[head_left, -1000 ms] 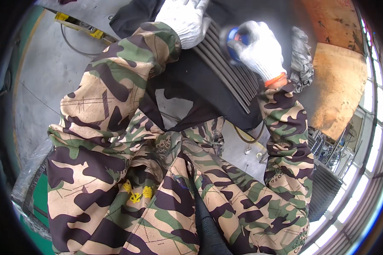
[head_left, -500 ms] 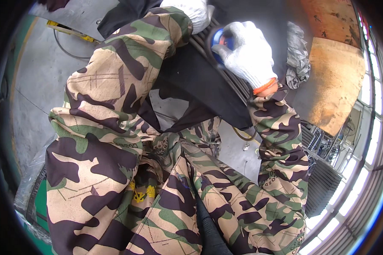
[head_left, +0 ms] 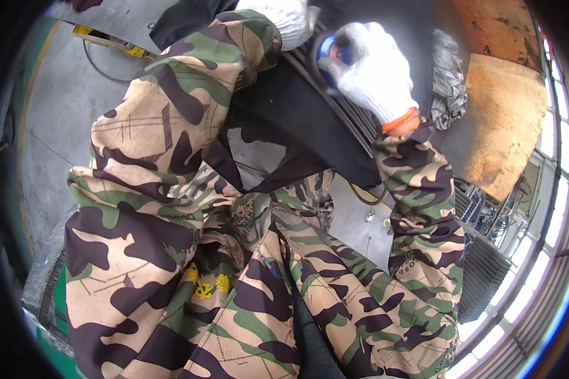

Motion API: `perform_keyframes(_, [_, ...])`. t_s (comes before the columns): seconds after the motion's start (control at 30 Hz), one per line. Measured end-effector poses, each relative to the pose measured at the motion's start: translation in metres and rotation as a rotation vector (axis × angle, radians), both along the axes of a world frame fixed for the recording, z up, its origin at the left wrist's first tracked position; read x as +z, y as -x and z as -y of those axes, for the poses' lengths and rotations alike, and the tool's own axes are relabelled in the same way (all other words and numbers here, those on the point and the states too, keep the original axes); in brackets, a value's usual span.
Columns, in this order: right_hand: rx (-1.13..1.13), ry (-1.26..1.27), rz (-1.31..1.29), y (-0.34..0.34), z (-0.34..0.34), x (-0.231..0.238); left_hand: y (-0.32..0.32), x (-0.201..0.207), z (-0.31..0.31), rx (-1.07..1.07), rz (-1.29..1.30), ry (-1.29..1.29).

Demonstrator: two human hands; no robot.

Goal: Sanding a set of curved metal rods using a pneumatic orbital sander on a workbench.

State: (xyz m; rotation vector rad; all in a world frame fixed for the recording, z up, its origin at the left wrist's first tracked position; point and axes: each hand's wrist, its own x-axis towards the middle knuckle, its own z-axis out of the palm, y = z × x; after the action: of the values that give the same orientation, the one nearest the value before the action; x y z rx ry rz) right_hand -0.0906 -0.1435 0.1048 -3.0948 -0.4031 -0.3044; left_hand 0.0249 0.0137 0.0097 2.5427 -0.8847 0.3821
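Within the right hand (head_left: pixel 374 72), a round blue tool (head_left: pixel 325 50)

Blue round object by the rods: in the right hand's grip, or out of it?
In: the right hand holds the blue round object, its gloved thumb lying against it, over the dark rods.

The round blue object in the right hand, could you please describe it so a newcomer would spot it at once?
Find the black cloth at upper centre, then the dark parallel rods there. Over them, the right hand, gloved in white with an orange cuff, holds the round blue object. Its blue rim and reddish patch set it apart from the straight rods.
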Motion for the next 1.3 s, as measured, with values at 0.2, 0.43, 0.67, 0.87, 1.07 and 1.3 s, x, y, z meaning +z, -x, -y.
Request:
perform_keyframes(0.2, [-0.059,0.053,-0.070,0.009,-0.006,0.001,0.003,-0.004,-0.006,0.034,0.023,-0.018])
perform_keyframes(0.43, [-0.056,0.037,-0.018,-0.001,0.012,0.000,0.019,0.001,-0.022,0.014,0.075,0.037])
perform_keyframes(0.67, [-0.073,0.014,-0.115,0.002,0.012,0.002,0.037,0.005,-0.044,0.004,0.085,0.046])
perform_keyframes(0.87, [-0.053,0.024,-0.011,0.016,0.021,0.003,0.017,0.005,-0.012,0.008,0.074,0.046])
perform_keyframes(1.07, [-0.134,0.024,-0.043,0.034,0.029,0.007,0.000,0.003,0.006,0.022,0.091,-0.025])
perform_keyframes(1.3, [-0.196,0.004,-0.091,0.057,0.044,0.008,-0.003,0.008,0.003,0.030,0.053,-0.129])
